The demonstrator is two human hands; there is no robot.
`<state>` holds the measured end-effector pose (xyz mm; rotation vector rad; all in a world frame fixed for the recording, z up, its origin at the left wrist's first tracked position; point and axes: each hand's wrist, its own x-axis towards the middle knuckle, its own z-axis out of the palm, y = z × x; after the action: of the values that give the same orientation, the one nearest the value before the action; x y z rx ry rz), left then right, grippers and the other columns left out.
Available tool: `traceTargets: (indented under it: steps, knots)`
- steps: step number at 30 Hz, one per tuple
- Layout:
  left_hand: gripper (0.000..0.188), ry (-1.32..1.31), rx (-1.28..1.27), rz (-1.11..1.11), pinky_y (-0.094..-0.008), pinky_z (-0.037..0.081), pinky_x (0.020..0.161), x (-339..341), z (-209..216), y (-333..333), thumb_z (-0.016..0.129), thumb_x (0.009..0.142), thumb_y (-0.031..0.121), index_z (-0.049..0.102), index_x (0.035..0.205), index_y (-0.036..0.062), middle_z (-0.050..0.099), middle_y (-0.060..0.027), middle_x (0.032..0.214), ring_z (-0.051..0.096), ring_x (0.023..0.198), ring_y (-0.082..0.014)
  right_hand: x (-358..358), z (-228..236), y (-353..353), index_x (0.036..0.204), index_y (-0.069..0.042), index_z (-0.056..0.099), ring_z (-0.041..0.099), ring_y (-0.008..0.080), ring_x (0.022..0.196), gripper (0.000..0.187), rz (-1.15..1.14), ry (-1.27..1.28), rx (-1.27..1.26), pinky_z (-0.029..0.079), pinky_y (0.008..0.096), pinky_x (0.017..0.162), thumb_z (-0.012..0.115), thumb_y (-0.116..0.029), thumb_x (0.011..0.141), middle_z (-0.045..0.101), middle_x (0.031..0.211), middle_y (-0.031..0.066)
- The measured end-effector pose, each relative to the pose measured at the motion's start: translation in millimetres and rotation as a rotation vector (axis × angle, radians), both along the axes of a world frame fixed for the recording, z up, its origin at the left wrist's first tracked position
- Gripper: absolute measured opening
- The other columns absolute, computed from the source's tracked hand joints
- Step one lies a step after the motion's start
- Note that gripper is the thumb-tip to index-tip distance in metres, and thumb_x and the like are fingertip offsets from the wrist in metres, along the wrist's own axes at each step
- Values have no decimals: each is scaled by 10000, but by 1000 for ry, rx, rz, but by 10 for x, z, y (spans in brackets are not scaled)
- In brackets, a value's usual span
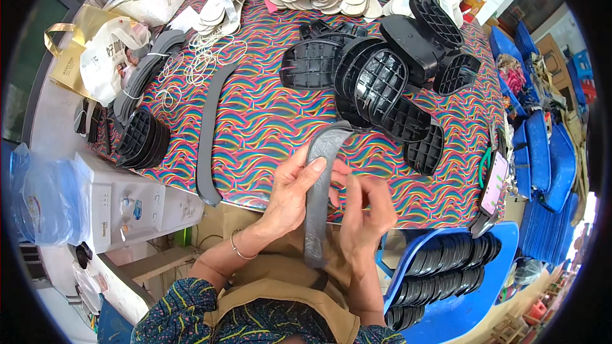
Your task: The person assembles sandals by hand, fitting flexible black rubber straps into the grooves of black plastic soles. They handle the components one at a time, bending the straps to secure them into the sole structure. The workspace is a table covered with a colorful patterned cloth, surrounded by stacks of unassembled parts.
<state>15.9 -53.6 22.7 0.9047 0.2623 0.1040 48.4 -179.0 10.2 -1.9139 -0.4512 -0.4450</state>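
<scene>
Strip (317, 207) of dark grey material was at the frame's lower centre, pinched by the left hand (290, 191) between thumb and fingers; beside it the right hand (370, 210) was blurred, its fingers bent, and whether they gripped anything could not be told. Steady support near the middle, without creasing, seemed best. At lower right, a blue tub (468, 312) held rows of black curved pieces (440, 285).
</scene>
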Motion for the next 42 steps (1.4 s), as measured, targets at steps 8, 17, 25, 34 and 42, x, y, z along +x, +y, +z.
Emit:
traceTargets:
  steps: [8, 17, 25, 34, 42]
  knots:
    - [480, -134, 456, 29, -222, 478, 592, -118, -132, -144, 454, 1048, 167, 353, 1495, 23, 604, -48, 963, 570, 705, -93, 218, 204, 175, 991, 53, 646, 461, 42, 431, 119, 226, 717, 627, 335, 223, 363, 635, -48, 930, 606, 660, 16]
    - [490, -134, 459, 35, -222, 453, 559, -91, -118, -142, 451, 1046, 150, 334, 1503, 18, 593, -64, 967, 547, 682, -87, 248, 222, 192, 870, 10, 626, 494, 47, 488, 100, 237, 818, 698, 380, 201, 419, 599, -38, 953, 566, 626, 10]
    - [493, -122, 159, -5, -229, 453, 550, -45, -171, -146, 450, 1047, 163, 329, 1502, 19, 604, -91, 964, 555, 667, -106, 243, 171, 102, 957, 27, 669, 512, 45, 584, 85, 56, 543, 562, 401, 206, 495, 625, -44, 941, 604, 704, -3]
    - [485, -165, 247, -50, -219, 436, 547, -58, -243, -236, 457, 1044, 157, 347, 1494, 15, 601, -69, 957, 535, 648, -90, 327, 72, 63, 893, 52, 608, 468, 68, 423, 90, 190, 765, 814, 378, 237, 329, 598, -25, 938, 565, 614, 27]
    - [504, -92, 3, -28, -227, 425, 529, -28, -145, -206, 490, 1033, 189, 347, 1484, 16, 606, -92, 953, 537, 630, -103, 249, -103, 82, 950, 12, 676, 525, 21, 655, 47, -63, 196, 325, 391, 173, 543, 648, 20, 913, 626, 816, -7]
